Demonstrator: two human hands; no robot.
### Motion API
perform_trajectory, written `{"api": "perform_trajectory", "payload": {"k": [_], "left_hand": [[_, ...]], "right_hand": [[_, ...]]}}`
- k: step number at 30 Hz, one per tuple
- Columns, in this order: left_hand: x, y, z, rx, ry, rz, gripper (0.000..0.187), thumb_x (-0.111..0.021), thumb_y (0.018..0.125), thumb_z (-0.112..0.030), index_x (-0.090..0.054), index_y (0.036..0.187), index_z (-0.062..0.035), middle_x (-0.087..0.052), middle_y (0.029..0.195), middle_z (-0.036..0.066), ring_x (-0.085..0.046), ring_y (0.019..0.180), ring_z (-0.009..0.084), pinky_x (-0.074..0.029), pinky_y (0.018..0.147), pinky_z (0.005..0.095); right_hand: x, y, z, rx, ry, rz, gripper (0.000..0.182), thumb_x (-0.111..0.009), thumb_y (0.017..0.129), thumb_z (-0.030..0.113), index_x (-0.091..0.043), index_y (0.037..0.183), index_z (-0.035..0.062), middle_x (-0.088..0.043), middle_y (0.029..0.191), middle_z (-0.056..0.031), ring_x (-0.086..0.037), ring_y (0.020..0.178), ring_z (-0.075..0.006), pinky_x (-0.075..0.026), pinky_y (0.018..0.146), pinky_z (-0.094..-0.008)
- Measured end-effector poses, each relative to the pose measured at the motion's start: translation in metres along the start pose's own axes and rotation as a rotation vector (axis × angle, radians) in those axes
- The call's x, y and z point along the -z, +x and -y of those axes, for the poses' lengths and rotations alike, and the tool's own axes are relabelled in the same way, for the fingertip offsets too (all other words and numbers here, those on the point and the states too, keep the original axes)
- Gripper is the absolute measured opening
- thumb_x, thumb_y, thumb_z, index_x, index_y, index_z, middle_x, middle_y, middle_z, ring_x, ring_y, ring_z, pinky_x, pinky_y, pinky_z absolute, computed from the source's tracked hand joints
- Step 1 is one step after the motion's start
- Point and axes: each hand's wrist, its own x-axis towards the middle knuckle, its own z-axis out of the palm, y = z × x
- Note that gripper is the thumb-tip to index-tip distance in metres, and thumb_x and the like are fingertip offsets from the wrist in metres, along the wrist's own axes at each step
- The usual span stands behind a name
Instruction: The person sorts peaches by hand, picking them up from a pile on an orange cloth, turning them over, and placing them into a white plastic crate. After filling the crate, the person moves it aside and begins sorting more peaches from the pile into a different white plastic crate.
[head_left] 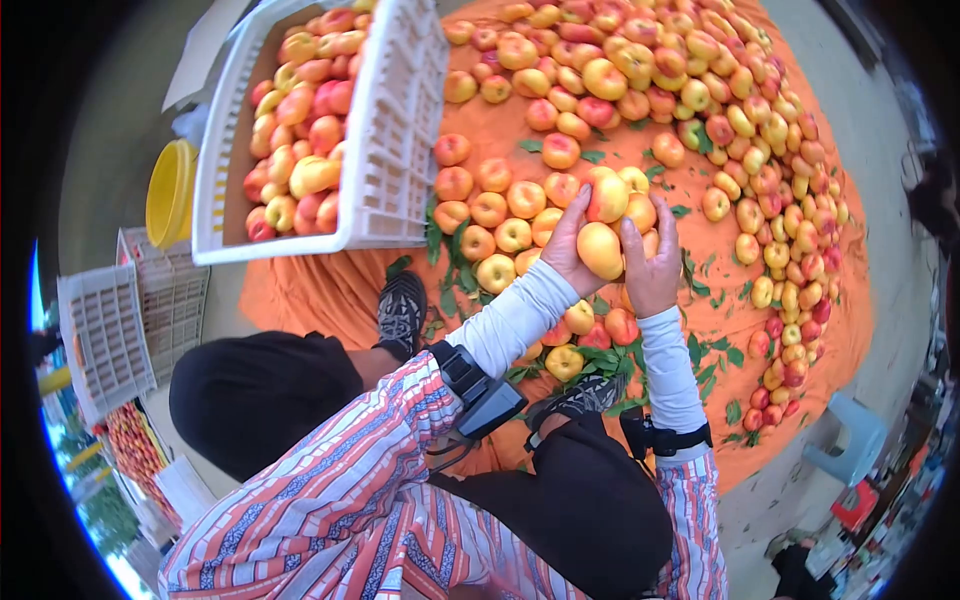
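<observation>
My left hand (568, 248) and my right hand (652, 272) are close together over the pile, fingers curled around several yellow-red flat peaches. One yellow peach (600, 250) sits between the two palms, and a redder peach (607, 196) rests against my left fingers. Another peach (640, 212) lies by my right fingertips; which hand bears it is partly hidden. Below and around them, loose peaches (513, 235) and green leaves (465, 270) lie on an orange cloth (330, 300).
A white plastic crate (395, 130) filled with peaches stands at the upper left. Beside it are a yellow bucket (171, 195) and more crates (105, 335). A large heap of peaches (690, 60) curves along the far and right sides. A light-blue stool (848, 440) stands at right.
</observation>
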Motion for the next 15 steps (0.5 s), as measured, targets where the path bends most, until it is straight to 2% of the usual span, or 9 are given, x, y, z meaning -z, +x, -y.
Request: {"api": "perform_trajectory", "payload": {"k": [1, 3, 5, 6, 8, 11, 14, 15], "left_hand": [[-0.009, -0.011, -0.004, -0.005, 0.02, 0.029, 0.052, -0.049, 0.082, -0.05, -0.047, 0.117, -0.0107, -0.051, 0.116, 0.011, -0.051, 0.106, 0.0264, -0.039, 0.095, 0.0394], [-0.027, -0.028, -0.012, -0.116, 0.035, 0.081, 0.052, -0.048, 0.082, -0.049, -0.047, 0.117, -0.0109, -0.051, 0.116, 0.012, -0.051, 0.105, 0.0267, -0.04, 0.094, 0.0399], [-0.046, -0.049, -0.028, -0.255, 0.039, 0.142, 0.052, -0.047, 0.083, -0.05, -0.047, 0.117, -0.0111, -0.051, 0.116, 0.011, -0.053, 0.103, 0.026, -0.042, 0.092, 0.0399], [-0.061, -0.059, -0.036, -0.358, 0.078, 0.144, 0.053, -0.048, 0.082, -0.051, -0.046, 0.117, -0.011, -0.052, 0.114, 0.011, -0.053, 0.102, 0.025, -0.043, 0.091, 0.0396], [-0.095, -0.089, -0.056, -0.464, 0.071, 0.203, 0.054, -0.048, 0.082, -0.051, -0.045, 0.117, -0.0107, -0.053, 0.113, 0.01, -0.054, 0.101, 0.0246, -0.044, 0.089, 0.0387], [-0.127, -0.129, -0.1, -0.721, 0.152, 0.197, 0.055, -0.049, 0.08, -0.053, -0.046, 0.116, -0.0119, -0.053, 0.112, 0.009, -0.055, 0.1, 0.0243, -0.046, 0.086, 0.0394], [-0.115, -0.16, -0.172, -0.778, 0.232, 0.168, 0.057, -0.046, 0.081, -0.055, -0.045, 0.116, -0.0105, -0.053, 0.112, 0.01, -0.055, 0.099, 0.0248, -0.046, 0.086, 0.0402], [-0.114, -0.169, -0.19, -0.8, 0.231, 0.158, 0.054, -0.046, 0.082, -0.052, -0.046, 0.116, -0.0098, -0.053, 0.112, 0.01, -0.056, 0.099, 0.0241, -0.046, 0.086, 0.039]], "right_hand": [[-0.005, 0.002, 0.009, 0.011, 0.04, 0.014, 0.05, -0.06, 0.08, 0.022, -0.041, 0.118, -0.0052, -0.048, 0.113, -0.0172, -0.046, 0.106, -0.0242, -0.037, 0.091, -0.0327], [-0.016, 0.008, 0.043, 0.002, 0.145, 0.07, 0.049, -0.061, 0.079, 0.019, -0.042, 0.117, -0.0045, -0.048, 0.112, -0.0157, -0.046, 0.106, -0.0227, -0.037, 0.091, -0.0323], [-0.03, 0.018, 0.075, 0.112, 0.076, 0.138, 0.049, -0.063, 0.078, 0.018, -0.042, 0.116, -0.0044, -0.048, 0.112, -0.0148, -0.047, 0.105, -0.0216, -0.038, 0.091, -0.0317], [-0.04, 0.028, 0.095, 0.173, 0.063, 0.189, 0.049, -0.064, 0.077, 0.017, -0.043, 0.116, -0.0043, -0.048, 0.112, -0.0143, -0.047, 0.104, -0.021, -0.039, 0.09, -0.0315], [-0.064, 0.045, 0.136, 0.126, 0.259, 0.345, 0.046, -0.065, 0.075, 0.014, -0.044, 0.113, -0.0048, -0.05, 0.109, -0.0134, -0.051, 0.099, -0.0194, -0.043, 0.085, -0.0296], [-0.113, 0.062, 0.198, 0.286, 0.229, 0.502, 0.043, -0.065, 0.075, 0.016, -0.048, 0.108, -0.0044, -0.054, 0.104, -0.0128, -0.053, 0.094, -0.0186, -0.044, 0.082, -0.029], [-0.198, 0.085, 0.194, 0.349, 0.222, 0.623, 0.048, -0.067, 0.074, 0.02, -0.047, 0.11, -0.0039, -0.054, 0.103, -0.0134, -0.054, 0.094, -0.0189, -0.044, 0.082, -0.0284], [-0.219, 0.087, 0.2, 0.293, 0.293, 0.691, 0.051, -0.068, 0.073, 0.02, -0.045, 0.112, -0.0039, -0.054, 0.104, -0.0139, -0.054, 0.095, -0.0189, -0.044, 0.082, -0.0281]]}}
